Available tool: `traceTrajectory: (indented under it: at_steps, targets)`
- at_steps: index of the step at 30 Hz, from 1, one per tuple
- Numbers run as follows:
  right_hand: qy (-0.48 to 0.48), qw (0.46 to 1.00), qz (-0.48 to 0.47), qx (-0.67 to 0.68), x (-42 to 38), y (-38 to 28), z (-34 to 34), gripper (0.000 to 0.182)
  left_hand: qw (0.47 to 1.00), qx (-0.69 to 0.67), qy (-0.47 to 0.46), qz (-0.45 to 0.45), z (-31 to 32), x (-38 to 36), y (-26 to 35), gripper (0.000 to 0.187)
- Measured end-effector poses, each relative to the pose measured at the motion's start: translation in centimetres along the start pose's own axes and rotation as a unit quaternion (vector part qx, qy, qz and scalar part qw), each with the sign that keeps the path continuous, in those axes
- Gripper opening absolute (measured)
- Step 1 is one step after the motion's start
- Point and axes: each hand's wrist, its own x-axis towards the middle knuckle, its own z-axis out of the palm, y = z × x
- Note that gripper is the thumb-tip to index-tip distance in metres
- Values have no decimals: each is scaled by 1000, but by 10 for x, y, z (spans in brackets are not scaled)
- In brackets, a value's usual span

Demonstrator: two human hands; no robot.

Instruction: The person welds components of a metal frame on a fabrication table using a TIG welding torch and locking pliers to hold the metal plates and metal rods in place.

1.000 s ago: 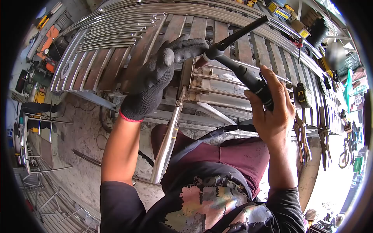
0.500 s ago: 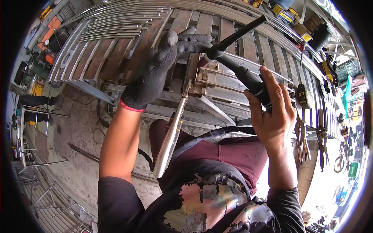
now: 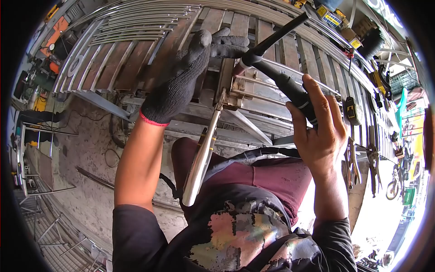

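A black welding torch (image 3: 290, 88) with a long back cap slants across the upper middle, its reddish nozzle above a metal workpiece (image 3: 260, 93) of thin rods and a plate with handwriting. My bare right hand (image 3: 324, 127) holds the torch handle between thumb and fingers. My left hand (image 3: 181, 77), in a dark grey glove with a red cuff, reaches over the slats, its fingers stretched toward the torch head; whether the fingertips touch it I cannot tell. Below the workpiece, a silver-handled clamp (image 3: 199, 167) points down toward my lap, its jaws at the workpiece's left corner.
A slatted metal bench (image 3: 122, 65) carries shiny thin rods (image 3: 145, 22) at the upper left and a flat ring (image 3: 76, 67). A tape measure (image 3: 353, 111) lies right of my right hand, beside locking pliers (image 3: 351, 163) hanging at the edge. The torch cable (image 3: 253, 155) crosses my lap.
The view has shifted slightly. Both hands and the torch hold nearly the same pose, with the torch head a little farther from the left edge.
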Motion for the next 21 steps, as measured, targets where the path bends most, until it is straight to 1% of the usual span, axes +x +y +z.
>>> traceTrajectory:
  at_steps: [5,6,7,8,9,11,12,13,14,15,16,18,21]
  targets:
    - [19,1000,-21,3,2,0,1,65,997,67,1,31,-1,-4,-3,52]
    - [18,1000,-18,2,2,-1,0,65,995,91,0,41,0,-4,-3,52]
    - [16,1000,-16,2,2,-1,0,64,986,157,-5,58,-1,-6,-4,52]
    - [14,1000,-15,1,2,-1,0,64,958,276,-13,75,-2,-8,-1,53]
    - [12,1000,-14,2,2,-2,-1,64,899,427,-22,99,0,-9,1,53]
    - [9,1000,-20,-3,2,-1,-1,64,875,471,-15,110,1,-7,1,53]
    - [9,1000,-27,-8,0,2,-1,64,885,451,-14,113,0,-7,3,54]
    - [8,999,-35,-13,0,3,0,64,972,216,22,89,-2,-6,0,54]
    - [11,999,-36,-11,0,3,0,64,990,104,36,83,-4,-4,-1,54]
    - [14,999,-37,-9,1,4,1,64,995,-9,51,81,-6,-1,-1,55]
    - [16,999,-38,-8,1,3,1,63,994,15,45,103,-10,3,-1,54]
    - [13,1000,-18,-4,1,1,0,63,996,25,23,85,-11,5,0,53]
    - [9,1000,-11,-9,2,0,-1,62,999,-17,-27,-32,-4,-2,0,54]
